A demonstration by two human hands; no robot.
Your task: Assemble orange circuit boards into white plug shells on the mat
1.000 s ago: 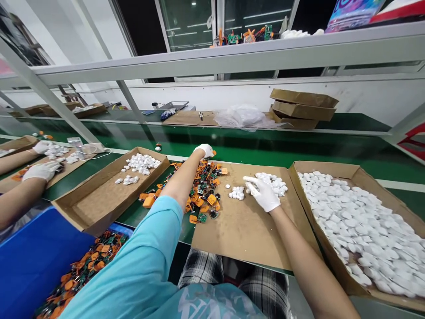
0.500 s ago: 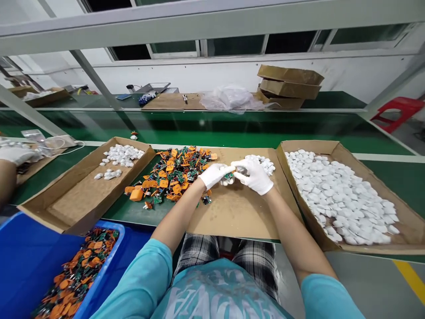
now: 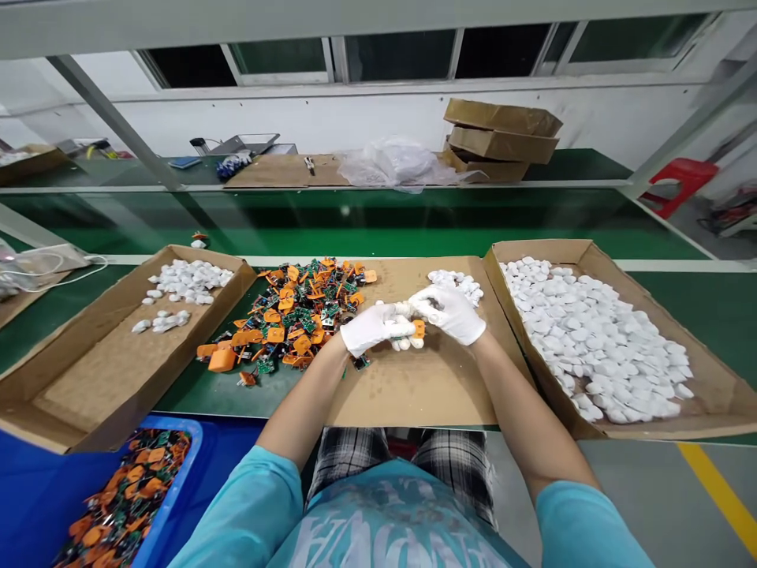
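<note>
My left hand [image 3: 378,326], in a white glove, is closed around an orange part [image 3: 419,328] whose flat end shows between the two hands. From the right, my right hand [image 3: 449,312], also gloved, pinches at something small and pale beside the left fingertips; the fingers hide most of it. Both hands are above a flat cardboard sheet [image 3: 408,394]. Left of them lies a heap of orange parts with green circuit boards [image 3: 301,315]. Just behind my right hand sits a small pile of white pieces [image 3: 467,285].
A cardboard tray of white pieces [image 3: 609,339] stands at right, another cardboard tray [image 3: 88,379] at left. Below left is a blue bin [image 3: 189,465] holding orange parts. Stacked boxes [image 3: 502,142] and a plastic bag [image 3: 393,162] lie farther back.
The view has shifted a little. The orange part now shows between my hands, where a green board showed before, and my left fingers have curled around it. The person's arm at far left has left view.
</note>
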